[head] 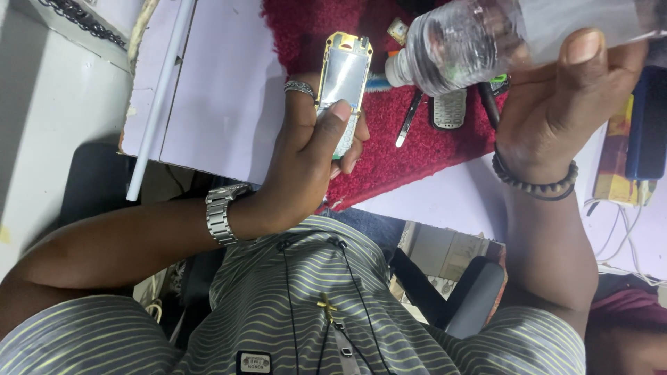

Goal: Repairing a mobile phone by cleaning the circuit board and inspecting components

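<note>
– Phone (345,76), stripped, where is it?
– In my left hand (306,146), held up over the red mat (417,153) at the edge of the lilac table (222,90). Outer casing is off, so the yellow-rimmed frame and the bare screen are showing.
– Grip?
– Fingers wrapped around the lower half, thumb pressed across the front. The top half sticks out free.
– How does it handle?
– Light and stiff, I'd say, but fragile. The screen is exposed and would probably scratch or crack under pressure. Best taken by the side rails of the frame, never on the glass.
– Right hand (563,104)?
– Closed around a clear plastic bottle (472,42), thumb on top. It's tipped sideways with its capped neck pointing toward the phone, close but not touching. The bottle looks thin-walled and squashy, likely slick.
– Anything else nearby?
– Tweezers (408,121) and a keypad piece (448,107) lie on the mat below the bottle. White rod (163,90) lies across the table, well left.
</note>
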